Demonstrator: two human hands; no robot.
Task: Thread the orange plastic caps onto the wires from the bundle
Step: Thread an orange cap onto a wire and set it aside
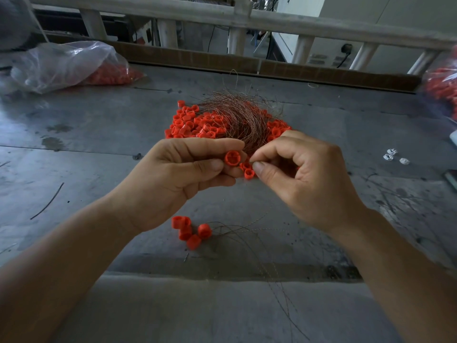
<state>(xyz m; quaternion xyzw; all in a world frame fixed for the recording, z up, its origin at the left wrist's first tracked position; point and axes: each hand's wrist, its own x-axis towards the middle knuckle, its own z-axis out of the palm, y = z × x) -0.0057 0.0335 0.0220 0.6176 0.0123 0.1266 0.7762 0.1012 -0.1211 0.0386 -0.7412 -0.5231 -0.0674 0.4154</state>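
A pile of orange plastic caps (pixel 195 123) lies mid-table, with a bundle of thin copper wires (pixel 238 115) draped over it. My left hand (pixel 178 179) pinches one orange cap (pixel 232 158) between thumb and forefinger, its open end facing me. My right hand (pixel 304 177) pinches a thin wire end (pixel 251 160) right beside that cap. Two more caps (pixel 247 169) sit just below my fingertips. Near the front edge, several caps (pixel 190 231) lie threaded on wires (pixel 247 233) that trail toward me.
A clear plastic bag of orange caps (pixel 74 65) lies at the back left, another bag (pixel 442 87) at the right edge. Small white bits (pixel 393 155) lie on the grey metal table (pixel 99 134). A loose wire (pixel 48 201) lies left. A railing (pixel 247 21) runs behind.
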